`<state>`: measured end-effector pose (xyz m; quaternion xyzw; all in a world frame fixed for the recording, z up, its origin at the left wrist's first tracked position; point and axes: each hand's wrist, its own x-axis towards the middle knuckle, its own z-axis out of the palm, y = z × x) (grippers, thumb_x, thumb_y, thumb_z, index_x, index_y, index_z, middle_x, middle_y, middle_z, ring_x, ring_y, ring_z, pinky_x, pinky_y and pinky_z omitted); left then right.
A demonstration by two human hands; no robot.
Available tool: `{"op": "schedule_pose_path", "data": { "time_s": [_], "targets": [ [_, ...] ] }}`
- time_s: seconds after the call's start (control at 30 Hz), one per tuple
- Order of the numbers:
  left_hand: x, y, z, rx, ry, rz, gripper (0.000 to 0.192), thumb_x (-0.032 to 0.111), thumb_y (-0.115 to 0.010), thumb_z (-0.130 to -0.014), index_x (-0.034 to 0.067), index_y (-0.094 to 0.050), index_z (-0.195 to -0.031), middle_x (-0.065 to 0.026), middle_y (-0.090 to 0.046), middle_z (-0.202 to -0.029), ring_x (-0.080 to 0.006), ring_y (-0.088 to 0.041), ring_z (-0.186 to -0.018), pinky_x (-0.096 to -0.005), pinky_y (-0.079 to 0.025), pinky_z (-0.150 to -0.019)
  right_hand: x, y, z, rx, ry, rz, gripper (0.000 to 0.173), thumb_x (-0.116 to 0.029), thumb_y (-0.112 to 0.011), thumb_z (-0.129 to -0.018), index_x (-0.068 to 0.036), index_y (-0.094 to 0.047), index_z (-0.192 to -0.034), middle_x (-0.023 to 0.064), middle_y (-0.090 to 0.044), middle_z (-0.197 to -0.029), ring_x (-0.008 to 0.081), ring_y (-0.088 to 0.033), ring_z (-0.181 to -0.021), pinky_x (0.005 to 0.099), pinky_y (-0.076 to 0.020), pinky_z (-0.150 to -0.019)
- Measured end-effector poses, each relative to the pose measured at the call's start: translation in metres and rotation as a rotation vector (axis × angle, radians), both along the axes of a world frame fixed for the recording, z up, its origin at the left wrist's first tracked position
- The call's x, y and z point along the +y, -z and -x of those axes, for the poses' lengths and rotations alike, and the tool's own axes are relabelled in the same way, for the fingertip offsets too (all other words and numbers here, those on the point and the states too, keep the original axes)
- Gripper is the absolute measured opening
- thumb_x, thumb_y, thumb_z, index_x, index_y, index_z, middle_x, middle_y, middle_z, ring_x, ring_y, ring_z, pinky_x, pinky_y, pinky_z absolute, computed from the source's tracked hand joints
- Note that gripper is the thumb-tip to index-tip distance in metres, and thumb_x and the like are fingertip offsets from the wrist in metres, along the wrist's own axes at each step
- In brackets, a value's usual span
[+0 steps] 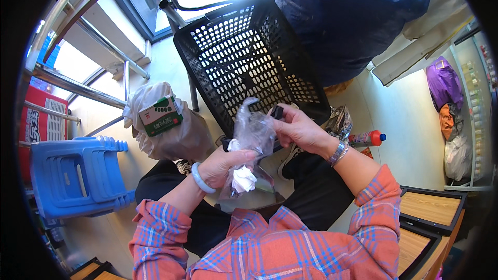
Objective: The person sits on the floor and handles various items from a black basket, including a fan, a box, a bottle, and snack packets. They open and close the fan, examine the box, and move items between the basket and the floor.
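Observation:
My left hand (223, 165), with a pale bangle at the wrist, grips a clear plastic bag (253, 132) and crumpled white paper or tissue (244, 180). At the bag's upper right, my right hand (297, 126) pinches a small black item (277, 112) between thumb and fingers; what it is cannot be told. A metal watch is on that wrist. Both hands are above my lap, at the near edge of a black perforated plastic basket (249, 62), whose visible inside shows its slotted bottom and walls.
A white plastic bag (186, 132) with a green-and-white box (161, 116) on it stands left. Beyond are stacked blue plastic stools (78, 175) and metal-legged furniture. A red bottle (367, 138) lies right, near a large dark blue bundle (342, 19). Wood-topped pieces (430, 206) stand lower right.

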<state>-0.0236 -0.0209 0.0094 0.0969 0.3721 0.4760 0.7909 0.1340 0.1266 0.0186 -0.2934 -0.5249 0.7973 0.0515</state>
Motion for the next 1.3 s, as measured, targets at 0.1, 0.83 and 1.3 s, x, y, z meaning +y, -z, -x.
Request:
{"op": "schedule_pose_path", "data": {
  "time_s": [0.1,0.83,1.3],
  "targets": [
    [-0.001,-0.002,0.0,-0.01,-0.104,0.087,0.029,0.015,-0.065,-0.073,0.004,-0.053,-0.096,-0.0016,-0.056,-0.074,-0.0093,-0.054,-0.062,-0.0243,-0.045,-0.058,0.004,-0.002,-0.002,0.037,0.115,-0.071,0.02,-0.022,-0.061,-0.079,-0.008,-0.049,-0.083,-0.0035,-0.046,-0.058,0.0047,-0.041,-0.044,0.0184,-0.0323,-0.04],
    [-0.007,0.006,-0.002,0.15,0.058,-0.008,0.029,0.011,-0.066,-0.072,0.003,-0.053,-0.097,-0.0018,-0.055,-0.079,-0.0071,-0.051,-0.063,-0.0194,-0.042,-0.055,0.013,-0.01,-0.021,0.086,0.166,0.046,0.015,-0.019,-0.052,-0.084,-0.004,-0.055,-0.086,0.0048,-0.058,-0.085,0.0088,-0.056,-0.067,0.0214,-0.0502,-0.055],
    [-0.011,0.013,-0.004,0.352,0.008,-0.079,0.036,0.007,-0.064,-0.073,0.001,-0.051,-0.105,-0.0015,-0.057,-0.091,-0.0085,-0.053,-0.079,-0.0228,-0.043,-0.072,0.014,0.001,-0.022,0.007,0.044,0.336,0.02,-0.025,-0.049,-0.086,-0.006,-0.052,-0.092,0.0013,-0.053,-0.085,0.008,-0.054,-0.068,0.0255,-0.0523,-0.055]
  ]
}}
